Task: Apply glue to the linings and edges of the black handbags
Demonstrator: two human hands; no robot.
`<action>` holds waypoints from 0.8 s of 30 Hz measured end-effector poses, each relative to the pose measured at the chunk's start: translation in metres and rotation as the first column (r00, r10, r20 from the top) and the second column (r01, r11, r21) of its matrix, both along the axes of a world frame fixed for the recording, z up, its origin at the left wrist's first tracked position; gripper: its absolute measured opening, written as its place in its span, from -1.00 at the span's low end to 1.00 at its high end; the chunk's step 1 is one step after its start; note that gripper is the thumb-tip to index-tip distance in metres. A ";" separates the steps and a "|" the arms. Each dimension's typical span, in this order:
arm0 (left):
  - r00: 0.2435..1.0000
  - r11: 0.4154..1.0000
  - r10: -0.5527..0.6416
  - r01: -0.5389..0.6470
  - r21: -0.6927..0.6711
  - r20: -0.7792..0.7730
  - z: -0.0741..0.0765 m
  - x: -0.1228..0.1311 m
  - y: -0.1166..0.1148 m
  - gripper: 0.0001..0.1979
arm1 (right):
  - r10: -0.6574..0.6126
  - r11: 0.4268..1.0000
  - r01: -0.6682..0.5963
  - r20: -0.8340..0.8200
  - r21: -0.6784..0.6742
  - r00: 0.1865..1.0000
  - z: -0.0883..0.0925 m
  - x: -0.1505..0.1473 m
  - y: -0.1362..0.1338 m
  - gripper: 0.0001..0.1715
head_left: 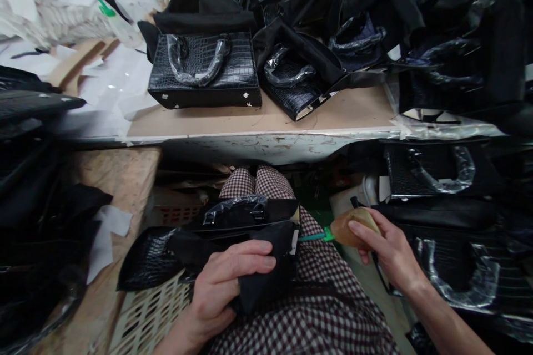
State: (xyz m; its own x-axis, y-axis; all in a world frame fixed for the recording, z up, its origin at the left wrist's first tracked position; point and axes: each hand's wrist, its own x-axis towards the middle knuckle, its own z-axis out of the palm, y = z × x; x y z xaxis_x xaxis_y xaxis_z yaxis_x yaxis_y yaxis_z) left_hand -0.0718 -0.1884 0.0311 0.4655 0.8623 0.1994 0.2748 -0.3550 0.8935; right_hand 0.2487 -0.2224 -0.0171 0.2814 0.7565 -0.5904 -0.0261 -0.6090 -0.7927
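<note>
A black crocodile-patterned handbag [250, 212] lies across my lap, its handle wrapped in clear plastic. My left hand [233, 277] is closed over the black lining cloth [270, 266] at the bag's near side, thumb hidden beneath. In my right hand [381, 238] is a squeezable glue bottle [353, 227], tan in colour with a green nozzle. It is tipped sideways, and its thin tip points left at the bag's right end, close to a small white patch [295, 241] there. Whether the tip touches the bag I cannot tell.
Several black handbags stand on the workbench [266, 122] ahead, one handbag [204, 69] nearest its edge. More handbags [458, 272] are stacked at my right. At left are a wooden board [116, 177] with dark pieces and a pale plastic basket [145, 316]. Another green-nozzled bottle [125, 28] stands at the back left.
</note>
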 end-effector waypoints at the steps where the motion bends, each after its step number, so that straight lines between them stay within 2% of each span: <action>1: 1.000 1.000 0.001 -0.001 -0.005 0.000 0.000 0.001 -0.001 -0.74 | -0.010 1.000 0.010 -0.026 0.005 1.000 0.000 0.000 -0.003 -0.38; 7: 1.000 1.000 -0.001 0.001 -0.021 -0.016 0.002 0.000 -0.002 -0.73 | -0.025 0.999 0.030 -0.186 0.023 0.982 0.006 -0.002 -0.016 -0.43; 12: 0.999 0.998 -0.029 0.030 0.059 -0.017 0.001 0.000 0.003 -0.74 | -0.062 0.998 0.067 -0.234 0.012 0.970 0.011 -0.005 -0.018 -0.41; 15: 0.999 0.994 -0.038 0.039 0.099 -0.015 0.001 -0.001 0.006 -0.76 | -0.069 0.997 0.074 -0.173 0.025 0.983 0.006 -0.001 -0.016 -0.40; 18: 0.999 0.990 -0.052 0.052 0.130 -0.007 0.003 -0.003 0.009 -0.77 | -0.038 0.999 0.039 -0.035 0.022 0.999 0.000 0.002 -0.011 -0.39; 21: 1.000 0.996 -0.024 0.026 0.088 -0.019 0.004 -0.004 0.009 -0.73 | -0.005 1.000 0.005 0.095 0.003 0.995 -0.003 0.001 -0.007 -0.36; 24: 1.000 0.998 -0.009 0.009 0.059 -0.013 0.004 -0.005 0.007 -0.73 | -0.022 1.000 0.023 0.155 -0.011 0.988 -0.003 -0.003 -0.005 -0.29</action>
